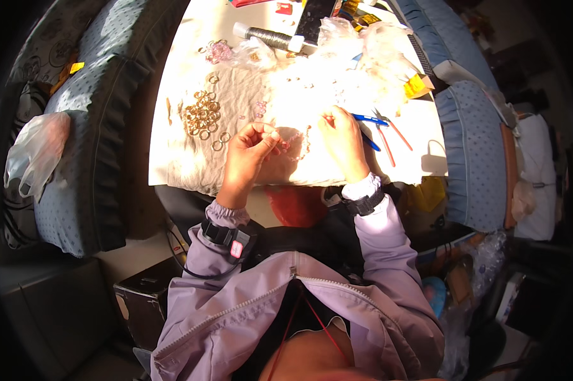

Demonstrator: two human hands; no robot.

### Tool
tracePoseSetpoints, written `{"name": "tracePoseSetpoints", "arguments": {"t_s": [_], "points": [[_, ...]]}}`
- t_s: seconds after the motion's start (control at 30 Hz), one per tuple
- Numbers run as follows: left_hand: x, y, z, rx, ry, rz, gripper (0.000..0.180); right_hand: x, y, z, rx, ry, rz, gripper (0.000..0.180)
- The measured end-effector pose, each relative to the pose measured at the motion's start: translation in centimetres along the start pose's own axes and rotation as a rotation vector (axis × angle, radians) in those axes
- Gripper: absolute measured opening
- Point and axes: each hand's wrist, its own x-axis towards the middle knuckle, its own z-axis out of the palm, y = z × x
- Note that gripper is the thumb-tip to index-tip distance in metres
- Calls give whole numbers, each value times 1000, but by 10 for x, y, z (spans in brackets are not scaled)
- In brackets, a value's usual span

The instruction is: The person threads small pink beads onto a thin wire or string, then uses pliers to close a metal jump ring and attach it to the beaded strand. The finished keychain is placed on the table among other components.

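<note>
Above the near part of the cloth-covered table (178, 165), my left hand (247, 151) pinches one end of a strand of small pink beads (307, 147). The strand curves across the cloth toward my right hand (342, 141). That hand is closed, thumb against fingers, in strong sunlight; whatever it grips is too small or too washed out to make out. Left of my left hand lies a pile of gold-coloured rings (202, 115), with a few loose ones nearer. A few loose pink beads (260, 109) rest just beyond my left fingertips.
Right of my right hand lie blue-handled pliers (370, 120) and a red-handled tool (388, 141). Farther back are a spool of dark wire (269, 37), a bag of pink beads (219, 52) and clear plastic bags (382, 54). Blue padded seats (77, 152) flank the table.
</note>
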Motion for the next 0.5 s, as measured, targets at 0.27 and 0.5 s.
{"name": "tracePoseSetpoints", "arguments": {"t_s": [0.27,0.5], "points": [[-11,4,5,-31,-47,1,10,-16,-18,-25,335,-58,92,15],[-27,20,17,-18,-58,-6,10,-34,-61,-23,451,-222,-125,10]]}}
